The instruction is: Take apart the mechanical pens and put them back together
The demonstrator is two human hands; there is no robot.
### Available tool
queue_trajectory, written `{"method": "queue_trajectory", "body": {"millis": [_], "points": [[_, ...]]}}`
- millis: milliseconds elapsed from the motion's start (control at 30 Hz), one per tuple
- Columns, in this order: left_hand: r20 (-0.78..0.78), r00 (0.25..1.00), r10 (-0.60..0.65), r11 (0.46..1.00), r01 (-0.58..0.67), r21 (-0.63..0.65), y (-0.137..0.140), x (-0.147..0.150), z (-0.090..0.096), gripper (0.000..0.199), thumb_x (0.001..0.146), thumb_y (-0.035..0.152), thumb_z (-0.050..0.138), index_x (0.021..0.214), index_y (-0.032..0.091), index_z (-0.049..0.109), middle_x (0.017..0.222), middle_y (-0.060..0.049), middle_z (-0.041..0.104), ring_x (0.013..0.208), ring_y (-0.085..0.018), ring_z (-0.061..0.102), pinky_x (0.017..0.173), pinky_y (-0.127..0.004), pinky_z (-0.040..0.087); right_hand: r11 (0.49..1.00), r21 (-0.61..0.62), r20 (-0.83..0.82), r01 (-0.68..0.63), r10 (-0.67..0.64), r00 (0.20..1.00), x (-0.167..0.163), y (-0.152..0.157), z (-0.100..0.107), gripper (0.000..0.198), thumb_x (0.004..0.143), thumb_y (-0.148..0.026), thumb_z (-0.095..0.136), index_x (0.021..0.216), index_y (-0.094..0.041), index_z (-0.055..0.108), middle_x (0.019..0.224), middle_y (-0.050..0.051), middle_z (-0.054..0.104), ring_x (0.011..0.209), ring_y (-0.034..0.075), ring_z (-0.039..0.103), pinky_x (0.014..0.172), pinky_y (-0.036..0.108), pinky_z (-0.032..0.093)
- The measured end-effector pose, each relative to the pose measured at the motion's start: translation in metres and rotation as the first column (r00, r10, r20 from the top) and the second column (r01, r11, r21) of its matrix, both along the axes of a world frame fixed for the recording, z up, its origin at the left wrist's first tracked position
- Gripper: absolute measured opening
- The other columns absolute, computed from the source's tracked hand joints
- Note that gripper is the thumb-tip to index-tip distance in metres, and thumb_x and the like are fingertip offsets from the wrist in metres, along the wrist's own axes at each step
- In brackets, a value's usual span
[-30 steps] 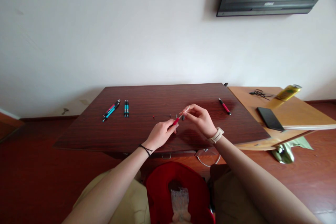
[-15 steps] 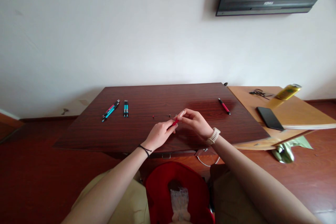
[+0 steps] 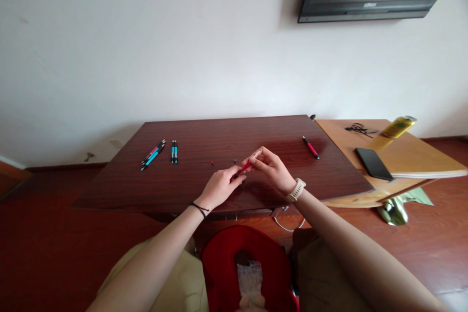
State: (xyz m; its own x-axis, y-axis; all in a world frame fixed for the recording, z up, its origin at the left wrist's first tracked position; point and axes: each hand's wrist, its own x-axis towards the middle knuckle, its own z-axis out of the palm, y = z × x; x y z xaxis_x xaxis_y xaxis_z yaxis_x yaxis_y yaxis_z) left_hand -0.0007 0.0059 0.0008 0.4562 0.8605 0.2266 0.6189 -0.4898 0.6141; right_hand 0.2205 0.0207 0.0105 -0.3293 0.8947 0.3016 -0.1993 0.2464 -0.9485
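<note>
Over the middle of the dark wooden table [image 3: 204, 134], my two hands hold a slim red pen [image 3: 246, 166] between them. Its dark end lies in the closed fingers of my left hand [image 3: 220, 185]. My right hand [image 3: 272, 169] pinches it nearer the pale, clear-looking end. Fingers partly cover the barrel. Just beyond the hands lie a tiny red piece [image 3: 212, 163] and a tiny dark piece [image 3: 235, 161], too small to name. A red and black pen [image 3: 310, 148] rests on the right side of the table.
To the left lie two blue pens [image 3: 174, 152] side by side and a bunch of blue and red pens [image 3: 152, 156]. A lighter wooden table [image 3: 336, 134] adjoins on the right, bearing a black phone [image 3: 373, 163], a cable [image 3: 360, 129] and a yellow can [image 3: 398, 127].
My right hand has moved slightly up and away from my left, and more of the red pen shows between them. Both hands still hold it.
</note>
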Motion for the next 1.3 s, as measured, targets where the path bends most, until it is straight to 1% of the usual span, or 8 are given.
{"method": "queue_trajectory", "body": {"millis": [167,333,567,700,833,1033,1200,1300], "points": [[-0.002,1.000,0.005,1.000,-0.005,0.000,0.005,-0.003,-0.003,0.014,0.102,0.032,0.065,0.112,0.027,0.074,0.106,-0.003,0.082,0.096,-0.024,0.078,0.081,-0.028,0.052,0.994,0.030,0.020,0.106,-0.107,0.994,0.008,0.003,0.003,0.035,0.099,-0.055,0.072,0.096,-0.023,0.061,0.106,0.008,0.080,0.087,0.018,0.072,0.084,0.034,0.059],[0.016,1.000,-0.002,1.000,0.002,-0.026,0.007,-0.004,-0.006,0.012,0.100,0.030,0.067,0.109,0.026,0.074,0.099,-0.003,0.081,0.090,-0.021,0.077,0.078,-0.027,0.053,0.986,0.079,0.085,0.148,-0.154,0.984,0.012,0.003,0.001,0.033,0.099,-0.054,0.071,0.096,-0.022,0.062,0.103,0.008,0.079,0.085,0.019,0.072,0.081,0.033,0.058],[0.031,1.000,-0.003,1.000,0.003,0.011,0.005,0.000,-0.010,0.010,0.099,0.027,0.069,0.107,0.024,0.074,0.096,-0.003,0.077,0.082,-0.019,0.071,0.076,-0.027,0.051,0.965,0.187,0.264,0.184,-0.230,0.937,0.009,-0.002,-0.003,0.023,0.102,-0.046,0.068,0.101,-0.023,0.069,0.093,0.004,0.078,0.082,0.020,0.072,0.078,0.032,0.056],[0.052,0.998,-0.020,0.999,0.019,0.035,0.005,0.003,-0.012,0.010,0.098,0.029,0.071,0.107,0.024,0.074,0.095,-0.002,0.074,0.081,-0.019,0.068,0.076,-0.028,0.051,0.958,0.234,0.308,0.166,-0.235,0.922,0.005,-0.005,0.000,0.019,0.102,-0.043,0.067,0.102,-0.024,0.070,0.091,0.002,0.078,0.082,0.019,0.072,0.077,0.031,0.055],[0.060,0.998,-0.016,0.998,0.013,0.056,0.006,0.006,-0.013,0.010,0.100,0.030,0.070,0.106,0.023,0.074,0.100,-0.004,0.075,0.087,-0.021,0.070,0.079,-0.029,0.052,0.955,0.260,0.321,0.146,-0.228,0.919,0.000,-0.006,0.001,0.015,0.102,-0.039,0.067,0.100,-0.024,0.069,0.090,0.001,0.078,0.081,0.019,0.073,0.075,0.029,0.054],[0.023,1.000,-0.011,0.995,0.008,0.098,0.009,0.007,-0.014,0.008,0.102,0.026,0.067,0.105,0.021,0.073,0.102,-0.006,0.075,0.093,-0.023,0.071,0.084,-0.031,0.052,0.959,0.260,0.320,0.113,-0.196,0.927,-0.005,-0.006,0.000,0.015,0.103,-0.038,0.066,0.100,-0.024,0.069,0.092,0.001,0.079,0.083,0.019,0.074,0.078,0.030,0.055],[-0.002,1.000,0.006,0.994,-0.006,0.107,0.009,0.009,-0.015,0.010,0.103,0.028,0.065,0.101,0.022,0.073,0.100,-0.006,0.075,0.092,-0.024,0.071,0.083,-0.031,0.051,0.961,0.244,0.313,0.128,-0.203,0.928,-0.004,-0.007,-0.001,0.019,0.103,-0.043,0.066,0.101,-0.024,0.070,0.091,0.002,0.079,0.082,0.019,0.073,0.076,0.030,0.055],[-0.004,1.000,0.011,0.995,-0.011,0.096,0.009,0.010,-0.014,0.010,0.103,0.028,0.066,0.104,0.022,0.073,0.100,-0.006,0.076,0.091,-0.024,0.072,0.080,-0.031,0.051,0.967,0.227,0.310,0.116,-0.185,0.933,-0.004,-0.008,-0.003,0.021,0.104,-0.045,0.064,0.103,-0.025,0.069,0.092,0.002,0.078,0.082,0.019,0.072,0.076,0.030,0.055]]}}
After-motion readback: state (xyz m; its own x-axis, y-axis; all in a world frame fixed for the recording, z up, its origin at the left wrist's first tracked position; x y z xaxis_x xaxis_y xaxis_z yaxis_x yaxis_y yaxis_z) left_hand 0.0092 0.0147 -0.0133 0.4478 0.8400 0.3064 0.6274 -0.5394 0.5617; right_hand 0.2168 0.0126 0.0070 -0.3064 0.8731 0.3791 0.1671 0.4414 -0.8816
